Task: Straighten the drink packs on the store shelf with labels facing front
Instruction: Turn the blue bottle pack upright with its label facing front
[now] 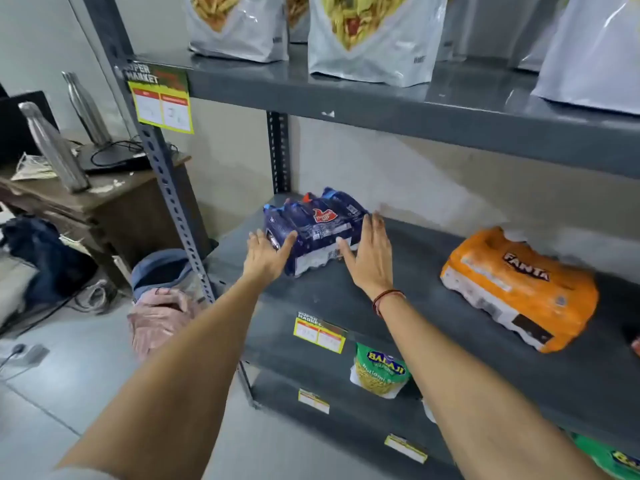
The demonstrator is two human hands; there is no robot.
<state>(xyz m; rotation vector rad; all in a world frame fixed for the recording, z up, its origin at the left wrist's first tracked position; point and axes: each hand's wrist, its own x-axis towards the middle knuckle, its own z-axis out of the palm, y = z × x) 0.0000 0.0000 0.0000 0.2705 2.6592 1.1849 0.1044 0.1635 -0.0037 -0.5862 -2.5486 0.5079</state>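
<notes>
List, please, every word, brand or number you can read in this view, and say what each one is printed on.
"FANTA": orange drink pack.
"BALAJI": green snack bag on the lower shelf.
"SUPER MARKET": top price tag; the same words on the middle shelf tag.
Blue drink pack: red logo, barcode and small print too blurred.
White bags, lower shelf tags: unreadable.

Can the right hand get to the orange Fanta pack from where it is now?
Probably yes. The right hand lies flat against the blue pack, holding nothing, and the grey shelf between it and the orange Fanta pack is bare.
</notes>
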